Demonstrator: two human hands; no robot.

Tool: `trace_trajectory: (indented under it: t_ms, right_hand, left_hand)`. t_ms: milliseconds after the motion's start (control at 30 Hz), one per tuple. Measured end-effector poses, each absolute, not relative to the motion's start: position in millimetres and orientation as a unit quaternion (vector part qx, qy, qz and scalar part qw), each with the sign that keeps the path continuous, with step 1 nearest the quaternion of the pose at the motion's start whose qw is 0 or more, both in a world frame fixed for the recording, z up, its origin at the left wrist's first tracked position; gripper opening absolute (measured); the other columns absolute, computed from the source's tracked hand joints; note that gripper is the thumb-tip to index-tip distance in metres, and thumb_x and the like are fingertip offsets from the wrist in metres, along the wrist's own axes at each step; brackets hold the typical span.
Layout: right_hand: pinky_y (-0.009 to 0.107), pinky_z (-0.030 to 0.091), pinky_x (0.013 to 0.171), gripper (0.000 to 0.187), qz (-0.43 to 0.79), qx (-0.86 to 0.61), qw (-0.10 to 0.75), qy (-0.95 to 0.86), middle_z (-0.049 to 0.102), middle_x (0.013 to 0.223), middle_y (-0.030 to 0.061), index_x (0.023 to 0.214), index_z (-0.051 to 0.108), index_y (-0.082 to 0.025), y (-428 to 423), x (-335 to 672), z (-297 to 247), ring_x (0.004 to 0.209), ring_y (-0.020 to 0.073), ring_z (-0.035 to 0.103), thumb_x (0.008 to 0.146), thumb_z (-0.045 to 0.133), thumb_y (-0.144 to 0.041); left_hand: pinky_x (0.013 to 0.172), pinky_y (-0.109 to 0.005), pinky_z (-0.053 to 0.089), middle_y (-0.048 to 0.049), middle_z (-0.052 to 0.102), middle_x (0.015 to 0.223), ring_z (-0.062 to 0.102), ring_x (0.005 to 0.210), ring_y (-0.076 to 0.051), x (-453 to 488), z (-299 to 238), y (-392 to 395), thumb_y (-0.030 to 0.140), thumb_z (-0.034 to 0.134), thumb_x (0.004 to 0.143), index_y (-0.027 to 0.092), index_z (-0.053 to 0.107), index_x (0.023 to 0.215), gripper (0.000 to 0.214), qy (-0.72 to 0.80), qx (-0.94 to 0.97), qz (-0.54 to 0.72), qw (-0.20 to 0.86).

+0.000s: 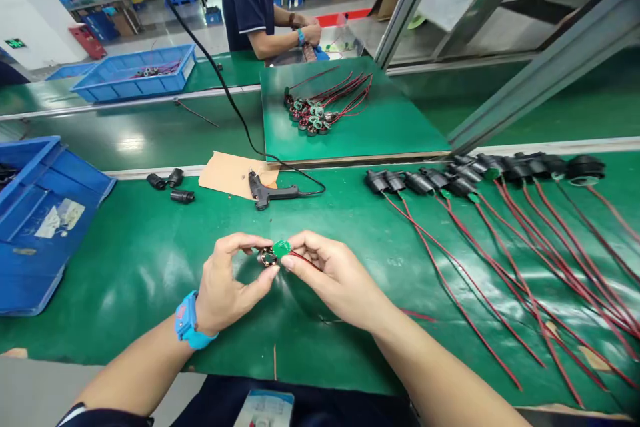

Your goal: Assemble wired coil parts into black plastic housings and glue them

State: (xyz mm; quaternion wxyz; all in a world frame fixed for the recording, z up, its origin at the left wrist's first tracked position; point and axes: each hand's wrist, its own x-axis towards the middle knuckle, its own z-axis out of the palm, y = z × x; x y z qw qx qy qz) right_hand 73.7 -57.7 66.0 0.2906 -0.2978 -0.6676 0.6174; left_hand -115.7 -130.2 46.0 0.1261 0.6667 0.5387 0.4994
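My left hand (233, 273) pinches a small round motor-like part (267, 257), dark with a coppery rim, between thumb and forefinger. Right beside it, a round green circuit board (281, 249) is gripped in the fingertips of my right hand (327, 270). Red wires (306, 259) run from the board under that hand. The two parts are close together at their edges; whether they are joined, I cannot tell. A blue strap (193, 322) circles my left wrist. Beyond my hands lies a black glue gun (270, 192) on a piece of cardboard (227, 173).
Several black housings with red wires (433, 181) line the right side. Three black fittings (175, 179) lie near a blue bin (45, 227) at left. A raised green board (345, 140) bears several wired parts (315, 113). Across the bench, a co-worker (250, 7) handles something.
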Motion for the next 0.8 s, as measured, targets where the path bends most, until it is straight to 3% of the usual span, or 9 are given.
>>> trace_trajectory:
  t_ms: [200, 333, 433, 667, 800]
  right_hand:
    - [0.023, 0.035, 0.053, 0.01, 0.464, -0.333, 0.357, -0.739, 0.053, 0.065, -0.0053, 0.094, 0.066, -0.02, -62.4, 75.5, 63.8, 0.053, 0.0088, 0.04, 0.097, 0.061, -0.028]
    - [0.022, 0.039, 0.054, 0.006, 0.401, -0.328, 0.396, -0.758, 0.064, 0.075, -0.0024, 0.097, 0.069, -0.02, -62.2, 79.0, 64.3, 0.056, 0.0081, 0.047, 0.095, 0.064, -0.021]
    - [0.022, 0.04, 0.054, 0.008, 0.384, -0.329, 0.403, -0.763, 0.066, 0.075, -0.0019, 0.099, 0.071, -0.019, -60.8, 83.0, 64.9, 0.055, 0.0082, 0.048, 0.094, 0.066, -0.02]
    - [0.024, 0.042, 0.058, 0.035, 0.503, -0.291, 0.36, -0.73, 0.066, 0.064, -0.0047, 0.115, 0.074, -0.022, -60.3, 82.6, 68.5, 0.061, 0.0106, 0.055, 0.082, 0.082, -0.029]
    - [0.025, 0.039, 0.056, 0.03, 0.528, -0.318, 0.341, -0.71, 0.056, 0.055, -0.0054, 0.108, 0.078, -0.024, -62.1, 80.8, 67.9, 0.057, 0.0111, 0.048, 0.081, 0.082, -0.037]
  left_hand:
    - [0.084, -0.029, 0.055, -0.0013, 0.068, 0.109, 0.065, 0.091, -0.013, -120.4, 45.4, -131.0, 0.015, 0.081, 0.081, 0.029, 0.052, 0.12, 0.05, 0.533, 0.617, 0.515, 0.265]
    - [0.085, -0.023, 0.053, -0.0019, 0.071, 0.109, 0.066, 0.095, -0.011, -121.0, 54.6, -125.2, 0.024, 0.074, 0.091, 0.026, 0.059, 0.112, 0.026, 0.463, 0.492, 0.505, 0.537]
    - [0.076, -0.019, 0.052, -0.0025, 0.072, 0.098, 0.067, 0.085, -0.009, -118.7, 58.2, -120.3, 0.034, 0.073, 0.092, 0.02, 0.066, 0.106, 0.021, 0.399, 0.398, 0.499, 0.658]
    - [0.065, -0.02, 0.051, 0.0012, 0.069, 0.086, 0.066, 0.075, -0.011, -109.2, 56.6, -119.4, 0.041, 0.079, 0.086, 0.025, 0.058, 0.117, 0.041, 0.365, 0.29, 0.502, 0.728]
    - [0.067, -0.025, 0.054, -0.0012, 0.069, 0.089, 0.066, 0.073, -0.014, -104.6, 51.4, -121.7, 0.05, 0.08, 0.082, 0.026, 0.053, 0.119, 0.051, 0.404, 0.324, 0.486, 0.704]
